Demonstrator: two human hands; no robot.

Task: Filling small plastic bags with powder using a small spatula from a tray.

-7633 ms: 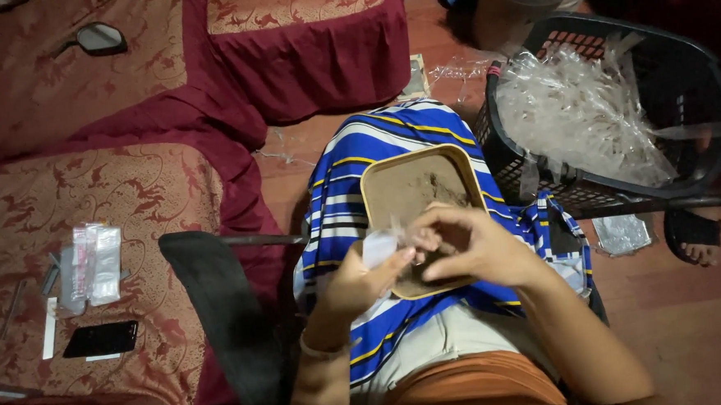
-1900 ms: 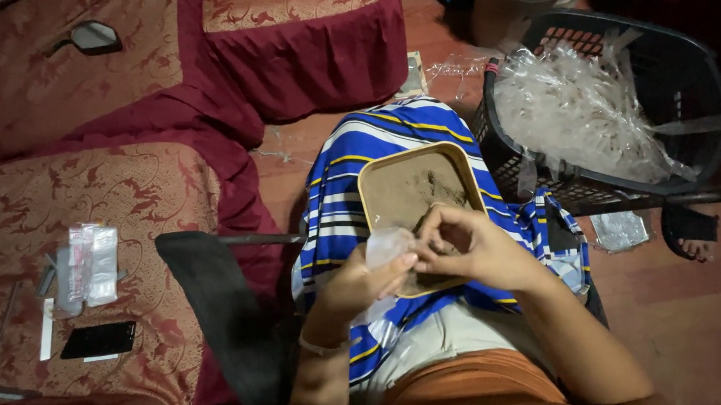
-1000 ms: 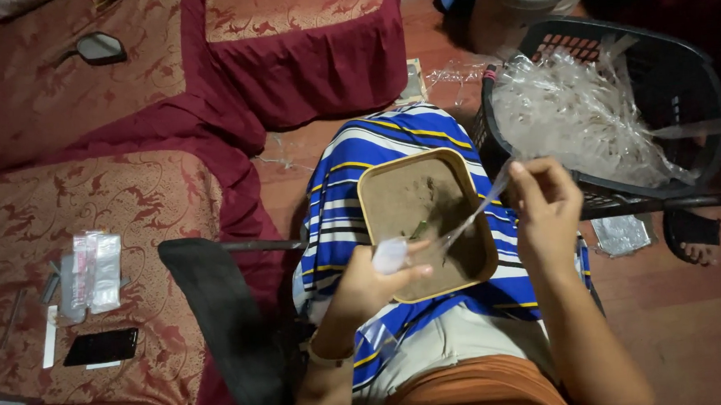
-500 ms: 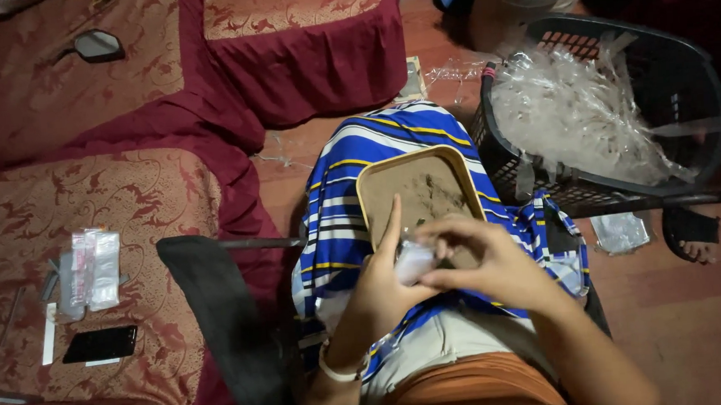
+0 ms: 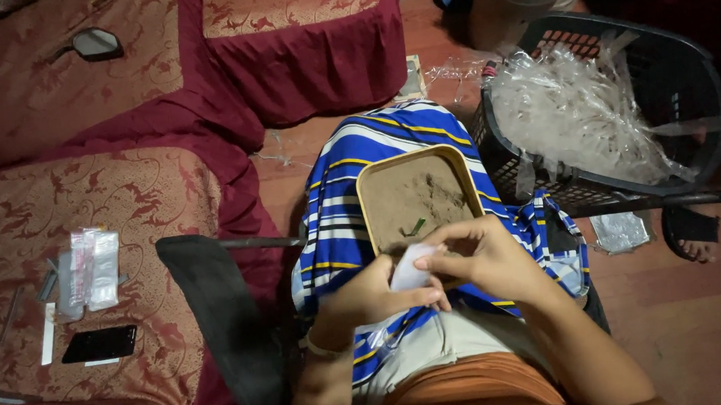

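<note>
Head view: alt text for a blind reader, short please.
Both hands, left hand and right hand, pinch a small clear plastic packet over a tan tray of brown powder on a striped cloth lap. A black basket of clear plastic sits right.

Both hands meet over lap, fingertips touching. L hand palm-up-ish, fingers curled, thumb pinching inward; band on wrist. R hand arched over from right, fingers bent down, pinching too. Forearms angle in from near edge.
</note>
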